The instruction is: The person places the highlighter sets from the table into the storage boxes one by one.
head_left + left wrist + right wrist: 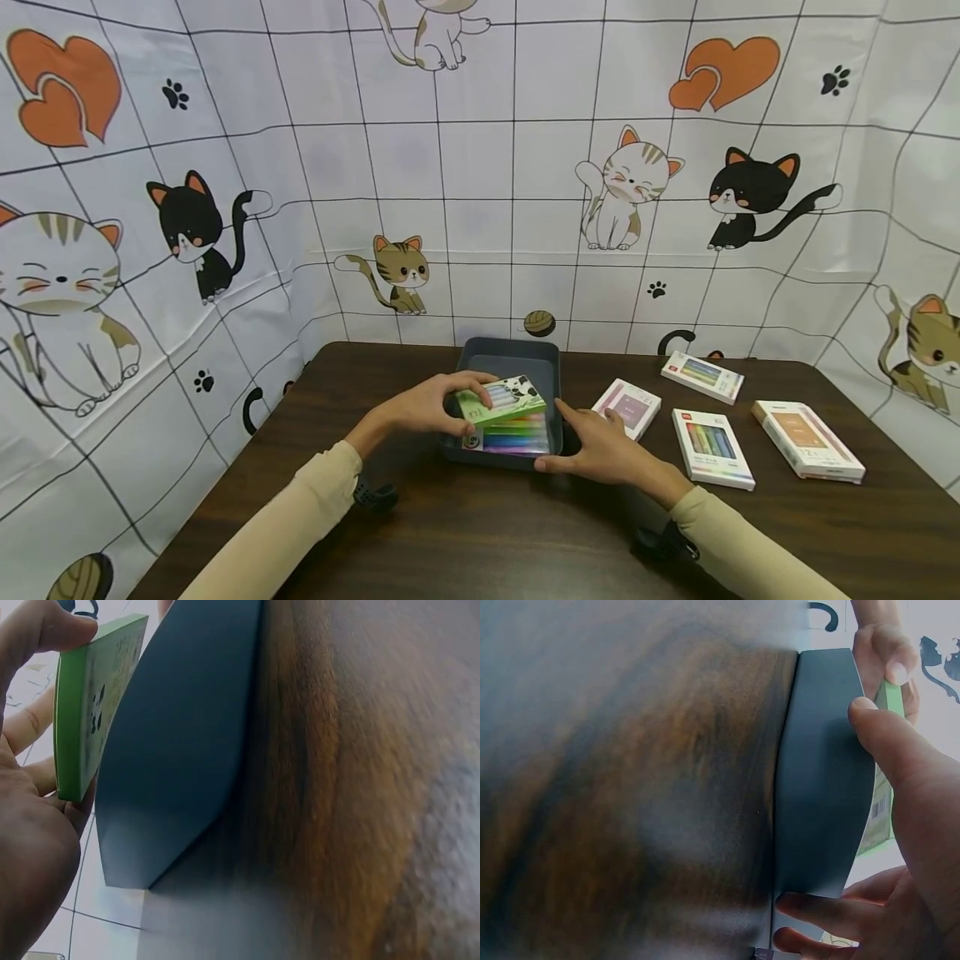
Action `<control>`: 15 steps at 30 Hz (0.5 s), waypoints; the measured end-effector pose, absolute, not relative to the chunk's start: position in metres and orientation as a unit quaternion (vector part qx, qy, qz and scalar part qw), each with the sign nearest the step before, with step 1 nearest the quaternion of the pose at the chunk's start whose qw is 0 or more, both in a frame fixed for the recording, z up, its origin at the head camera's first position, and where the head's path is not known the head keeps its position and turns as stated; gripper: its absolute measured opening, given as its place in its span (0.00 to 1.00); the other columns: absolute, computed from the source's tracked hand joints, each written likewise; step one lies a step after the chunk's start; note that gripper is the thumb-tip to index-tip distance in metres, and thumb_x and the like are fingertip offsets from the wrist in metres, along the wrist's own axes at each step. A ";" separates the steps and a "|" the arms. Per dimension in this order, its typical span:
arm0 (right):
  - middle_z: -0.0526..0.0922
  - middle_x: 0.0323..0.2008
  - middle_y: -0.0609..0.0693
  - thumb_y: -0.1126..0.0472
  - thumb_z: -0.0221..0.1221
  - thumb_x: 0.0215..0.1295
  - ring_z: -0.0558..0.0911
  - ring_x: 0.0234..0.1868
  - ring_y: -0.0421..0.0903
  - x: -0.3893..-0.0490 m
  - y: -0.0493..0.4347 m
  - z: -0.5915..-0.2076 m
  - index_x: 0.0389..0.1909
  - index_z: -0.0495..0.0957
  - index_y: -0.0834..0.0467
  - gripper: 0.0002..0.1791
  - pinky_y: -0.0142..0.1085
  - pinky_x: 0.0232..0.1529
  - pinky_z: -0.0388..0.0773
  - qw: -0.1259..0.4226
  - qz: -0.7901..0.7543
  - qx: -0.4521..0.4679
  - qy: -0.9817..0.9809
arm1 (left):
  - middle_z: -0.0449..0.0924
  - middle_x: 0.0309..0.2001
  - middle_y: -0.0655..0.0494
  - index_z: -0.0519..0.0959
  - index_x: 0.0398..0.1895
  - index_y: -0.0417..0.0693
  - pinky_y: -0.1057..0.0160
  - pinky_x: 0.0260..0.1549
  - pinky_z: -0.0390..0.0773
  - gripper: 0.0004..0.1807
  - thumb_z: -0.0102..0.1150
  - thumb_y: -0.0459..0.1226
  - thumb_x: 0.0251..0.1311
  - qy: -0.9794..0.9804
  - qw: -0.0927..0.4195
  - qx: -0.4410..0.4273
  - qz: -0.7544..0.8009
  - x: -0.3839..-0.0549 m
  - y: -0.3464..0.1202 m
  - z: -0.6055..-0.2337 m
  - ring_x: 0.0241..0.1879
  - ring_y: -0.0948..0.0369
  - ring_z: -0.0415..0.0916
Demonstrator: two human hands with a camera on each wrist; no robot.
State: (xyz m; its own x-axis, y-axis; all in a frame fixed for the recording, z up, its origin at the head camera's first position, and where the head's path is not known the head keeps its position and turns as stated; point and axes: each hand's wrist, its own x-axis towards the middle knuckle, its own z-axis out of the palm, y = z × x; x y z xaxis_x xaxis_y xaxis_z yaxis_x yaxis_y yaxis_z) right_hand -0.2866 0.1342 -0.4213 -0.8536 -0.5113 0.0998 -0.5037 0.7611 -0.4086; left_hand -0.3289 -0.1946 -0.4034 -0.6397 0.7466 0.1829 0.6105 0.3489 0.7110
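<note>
My left hand (438,404) holds a flat green box (513,398) with a panda picture, fingers over its top and thumb at its near edge. The box is tilted over a dark grey rectangular tray (510,357). Inside the tray, partly covered by that box, lies a pack with rainbow-coloured stripes (517,440). At the tray's near right corner my right hand (606,450) spreads its fingers. Its thumb (866,705) lies at the near rim, and the fingertips (795,906) touch the tray's right side. The left wrist view shows the thumb pressed on the box's green edge.
To the right on the dark wooden table (480,533) lie several flat boxes: a white one with a purple panel (630,408), two with coloured sticks pictured (712,448), and a thicker one with an orange panel (808,442). A cat-print cloth (480,217) hangs behind the table.
</note>
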 end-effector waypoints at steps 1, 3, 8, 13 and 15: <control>0.77 0.62 0.64 0.28 0.67 0.54 0.73 0.65 0.63 -0.287 0.134 -0.421 0.75 0.60 0.69 0.62 0.75 0.62 0.47 0.008 -0.215 -0.272 0.938 | 0.61 0.76 0.53 0.81 0.54 0.62 0.45 0.61 0.68 0.18 0.68 0.38 0.60 0.814 0.090 0.420 0.391 -0.330 -0.193 -0.403 0.69 0.54 0.60; 0.76 0.63 0.65 0.27 0.67 0.54 0.73 0.65 0.63 -0.287 0.135 -0.421 0.75 0.60 0.69 0.62 0.75 0.62 0.47 0.007 -0.215 -0.274 0.937 | 0.61 0.75 0.53 0.82 0.54 0.61 0.44 0.61 0.68 0.18 0.67 0.39 0.60 0.810 0.093 0.430 0.388 -0.330 -0.190 -0.403 0.69 0.53 0.60; 0.76 0.63 0.65 0.27 0.67 0.55 0.73 0.65 0.63 -0.287 0.134 -0.422 0.76 0.59 0.69 0.62 0.75 0.62 0.47 0.012 -0.218 -0.275 0.936 | 0.63 0.73 0.57 0.83 0.54 0.62 0.47 0.59 0.72 0.18 0.67 0.44 0.59 0.809 0.103 0.432 0.386 -0.331 -0.187 -0.403 0.68 0.54 0.62; 0.75 0.64 0.65 0.26 0.66 0.54 0.72 0.66 0.63 -0.286 0.135 -0.421 0.76 0.59 0.68 0.63 0.75 0.63 0.46 0.011 -0.212 -0.270 0.939 | 0.63 0.73 0.60 0.83 0.53 0.63 0.48 0.58 0.73 0.18 0.67 0.47 0.58 0.809 0.102 0.435 0.383 -0.332 -0.186 -0.404 0.67 0.55 0.61; 0.75 0.64 0.65 0.26 0.66 0.54 0.72 0.66 0.63 -0.285 0.135 -0.420 0.76 0.59 0.68 0.63 0.74 0.63 0.46 0.009 -0.211 -0.269 0.940 | 0.63 0.73 0.59 0.83 0.53 0.62 0.47 0.57 0.73 0.18 0.68 0.46 0.58 0.807 0.103 0.438 0.383 -0.331 -0.186 -0.404 0.67 0.55 0.62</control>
State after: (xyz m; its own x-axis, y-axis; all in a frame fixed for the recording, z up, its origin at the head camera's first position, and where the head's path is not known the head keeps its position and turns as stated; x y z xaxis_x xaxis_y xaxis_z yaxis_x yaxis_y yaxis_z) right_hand -0.2853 0.1345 -0.4203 -0.8550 -0.5097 0.0957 -0.5018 0.7663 -0.4012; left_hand -0.3314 -0.1856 -0.4037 -0.5947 0.7858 0.1698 0.6285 0.3228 0.7076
